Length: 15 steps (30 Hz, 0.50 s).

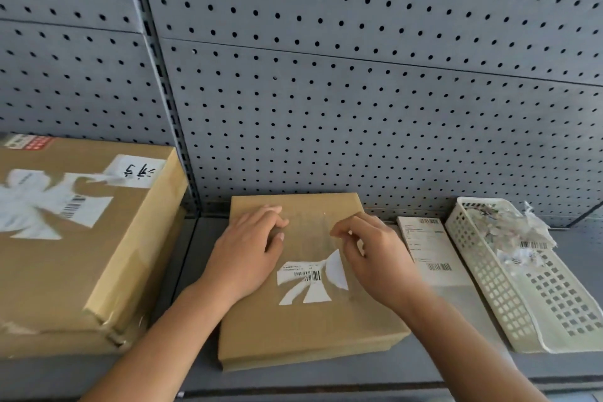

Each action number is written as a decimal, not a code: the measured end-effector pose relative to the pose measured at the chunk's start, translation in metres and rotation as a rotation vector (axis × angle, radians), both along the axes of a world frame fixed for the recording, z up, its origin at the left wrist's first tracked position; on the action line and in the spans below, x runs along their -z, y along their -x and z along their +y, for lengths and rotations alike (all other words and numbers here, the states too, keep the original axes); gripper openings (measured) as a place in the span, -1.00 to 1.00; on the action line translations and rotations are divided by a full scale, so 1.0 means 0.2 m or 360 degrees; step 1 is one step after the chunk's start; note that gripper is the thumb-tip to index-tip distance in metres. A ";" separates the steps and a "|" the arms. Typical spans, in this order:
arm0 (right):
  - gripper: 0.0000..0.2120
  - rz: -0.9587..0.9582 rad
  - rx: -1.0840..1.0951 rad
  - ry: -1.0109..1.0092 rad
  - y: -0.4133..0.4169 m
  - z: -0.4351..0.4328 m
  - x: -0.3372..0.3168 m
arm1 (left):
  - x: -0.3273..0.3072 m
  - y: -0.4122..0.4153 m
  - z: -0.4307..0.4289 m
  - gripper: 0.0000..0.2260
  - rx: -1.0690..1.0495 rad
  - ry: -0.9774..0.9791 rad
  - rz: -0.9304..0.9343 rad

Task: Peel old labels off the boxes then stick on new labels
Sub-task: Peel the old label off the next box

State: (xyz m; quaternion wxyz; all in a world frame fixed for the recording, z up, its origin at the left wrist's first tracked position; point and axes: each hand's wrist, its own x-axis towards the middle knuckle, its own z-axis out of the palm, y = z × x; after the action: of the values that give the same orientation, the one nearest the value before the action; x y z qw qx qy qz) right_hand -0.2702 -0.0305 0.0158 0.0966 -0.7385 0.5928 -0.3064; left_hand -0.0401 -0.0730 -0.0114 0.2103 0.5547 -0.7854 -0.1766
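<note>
Lying flat on a grey metal shelf, a small brown cardboard box is seen at the centre of the view, its far edge close against a grey perforated back panel. On its top face a torn white old label with a barcode is spread in ragged strips, and one curved white flap at the label's right end is lifted off the cardboard.

The left hand is laid on the box top just left of the label, palm down, fingers loosely bent and nothing held. The right hand is held just above the raised flap, its fingers curled and thumb and forefinger drawn together. Whether the flap is actually pinched cannot be told, since the hand hides the flap's upper end.

Just right of the box, a white printed label sheet with barcodes is laid flat on the shelf. Beside it a long white plastic basket with a latticed wall is set, and crumpled white paper scraps are piled in its far end.

To the left, well apart from the hands, a large brown cardboard box is stood, taller than the small one. Its top bears a torn white label remnant with a barcode, blurred in the picture, a white slip with black handwriting near the far right corner, and a red printed patch at the far edge.
</note>
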 end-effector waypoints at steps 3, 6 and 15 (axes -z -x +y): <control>-0.83 -0.0037 -0.0111 -0.0098 -0.07 0.03 0.01 | -0.01 0.00 0.00 -0.79 0.0005 -0.0002 -0.0010; -0.83 -0.0060 -0.0097 -0.0160 -0.10 0.04 0.03 | -0.01 -0.01 0.01 -0.78 0.0014 -0.0001 -0.0002; -0.83 -0.0140 0.0257 -0.0053 -0.05 0.08 0.08 | 0.01 -0.01 0.00 -0.81 0.0017 0.0026 0.0039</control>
State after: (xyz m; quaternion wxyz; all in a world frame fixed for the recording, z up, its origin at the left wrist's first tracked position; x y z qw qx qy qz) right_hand -0.2602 -0.0154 -0.0007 0.1098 -0.6724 0.6507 -0.3354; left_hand -0.0376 -0.0720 -0.0129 0.2235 0.5466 -0.7872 -0.1780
